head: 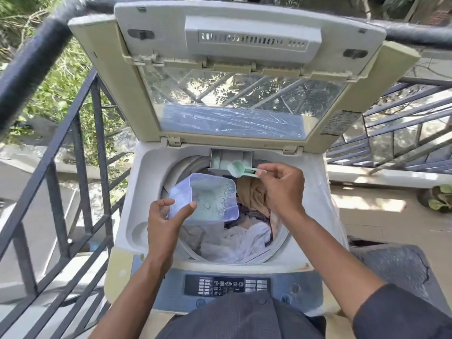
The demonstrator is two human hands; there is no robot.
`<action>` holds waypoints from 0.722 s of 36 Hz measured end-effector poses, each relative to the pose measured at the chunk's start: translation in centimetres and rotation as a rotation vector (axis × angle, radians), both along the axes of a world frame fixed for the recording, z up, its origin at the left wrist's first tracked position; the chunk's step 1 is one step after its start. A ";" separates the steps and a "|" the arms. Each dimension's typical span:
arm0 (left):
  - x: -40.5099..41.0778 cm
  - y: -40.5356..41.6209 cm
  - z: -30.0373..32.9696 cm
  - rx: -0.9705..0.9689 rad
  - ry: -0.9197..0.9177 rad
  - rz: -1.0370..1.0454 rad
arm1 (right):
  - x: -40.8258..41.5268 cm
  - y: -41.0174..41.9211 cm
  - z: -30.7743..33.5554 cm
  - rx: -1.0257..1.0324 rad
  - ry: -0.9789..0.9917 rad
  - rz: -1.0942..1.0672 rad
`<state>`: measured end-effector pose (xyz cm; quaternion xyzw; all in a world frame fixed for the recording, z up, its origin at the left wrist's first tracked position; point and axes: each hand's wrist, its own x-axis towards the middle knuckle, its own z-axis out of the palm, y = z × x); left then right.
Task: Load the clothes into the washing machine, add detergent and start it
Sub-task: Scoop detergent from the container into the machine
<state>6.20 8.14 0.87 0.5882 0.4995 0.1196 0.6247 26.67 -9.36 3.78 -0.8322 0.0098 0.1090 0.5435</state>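
A top-loading washing machine [127, 231] stands with its lid [239, 77] raised. White, brown and dark clothes [234, 241] fill the drum. My left hand [166, 223] grips a clear plastic detergent box [208, 199] holding pale green powder, tilted over the drum. My right hand [281, 187] pinches the handle of a small green scoop [236, 168], whose bowl hangs at the front edge of the detergent drawer [231, 159] at the back rim of the tub. The scoop's bowl looks empty.
The control panel [227, 287] runs along the machine's front edge, just before my body. A dark metal railing [80, 148] stands close on the left. A dark cloth-covered object [396, 265] sits to the right, with a potted plant [440, 199] further off on the floor.
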 end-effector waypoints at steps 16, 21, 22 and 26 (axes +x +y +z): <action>-0.3 0.1 0.0 -0.002 -0.018 0.023 | 1.4 4.0 0.2 -0.376 -0.324 0.123; -0.6 0.2 0.0 0.006 -0.010 0.025 | 1.4 4.0 0.4 -0.417 -0.355 0.146; -0.6 0.2 -0.1 0.006 -0.011 0.025 | 1.4 4.0 0.5 -0.429 -0.382 0.156; -0.7 0.2 -0.2 0.008 -0.010 0.021 | 1.3 3.9 0.7 -0.502 -0.473 0.206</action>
